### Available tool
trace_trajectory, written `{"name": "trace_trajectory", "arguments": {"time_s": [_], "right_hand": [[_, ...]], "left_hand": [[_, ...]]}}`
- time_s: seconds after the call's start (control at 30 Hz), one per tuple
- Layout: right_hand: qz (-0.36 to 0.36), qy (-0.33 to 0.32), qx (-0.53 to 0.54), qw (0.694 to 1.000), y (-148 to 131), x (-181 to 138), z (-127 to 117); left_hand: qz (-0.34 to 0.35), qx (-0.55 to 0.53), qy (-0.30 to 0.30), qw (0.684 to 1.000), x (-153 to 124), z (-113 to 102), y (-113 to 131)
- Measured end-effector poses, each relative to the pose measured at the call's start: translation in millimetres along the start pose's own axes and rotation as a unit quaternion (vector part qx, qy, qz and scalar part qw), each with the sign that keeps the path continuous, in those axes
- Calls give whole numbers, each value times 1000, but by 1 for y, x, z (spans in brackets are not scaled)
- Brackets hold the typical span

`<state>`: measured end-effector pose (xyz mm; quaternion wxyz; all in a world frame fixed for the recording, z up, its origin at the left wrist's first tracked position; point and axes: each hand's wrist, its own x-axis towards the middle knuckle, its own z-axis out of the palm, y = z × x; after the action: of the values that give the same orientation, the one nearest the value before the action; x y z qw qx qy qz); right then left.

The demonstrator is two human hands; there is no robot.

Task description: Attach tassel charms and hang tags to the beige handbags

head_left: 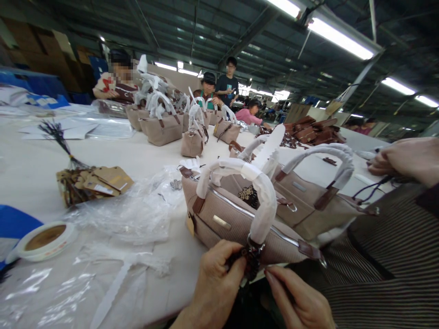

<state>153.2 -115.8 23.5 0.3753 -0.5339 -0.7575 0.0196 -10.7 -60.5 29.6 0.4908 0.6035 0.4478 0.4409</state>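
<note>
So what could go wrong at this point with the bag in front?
1. Both the left hand and right hand pinch a dark tag or clasp at the near handbag; the small piece could slip free.
2. The bag sits at the table edge and might tip off.
3. Loose plastic wrap nearby could snag.

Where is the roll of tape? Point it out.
The roll of tape lies flat at the table's near left edge, beside a blue sheet, below the bundle of brown tags.
</note>
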Motion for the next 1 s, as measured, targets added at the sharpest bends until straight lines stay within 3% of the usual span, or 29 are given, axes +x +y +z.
{"name": "trace_trajectory", "arguments": {"time_s": [0.23,0.43,0.6,0.9,1.0], "right_hand": [[35,11,24,999,-1,2,2],[62,17,39,997,-4,6,5],[41,34,21,998,-7,10,7],[38,35,15,999,-11,16,12],[34,27,20,999,-11,15,12]], "left_hand": [[2,4,0,1000,-2,4,-1],[-61,-105,-33,992,-1,6,1],[-127,-233,-44,963,7,6,2],[-146,-204,-3,968,14,8,8],[-95,-162,20,982,12,6,9]]}}
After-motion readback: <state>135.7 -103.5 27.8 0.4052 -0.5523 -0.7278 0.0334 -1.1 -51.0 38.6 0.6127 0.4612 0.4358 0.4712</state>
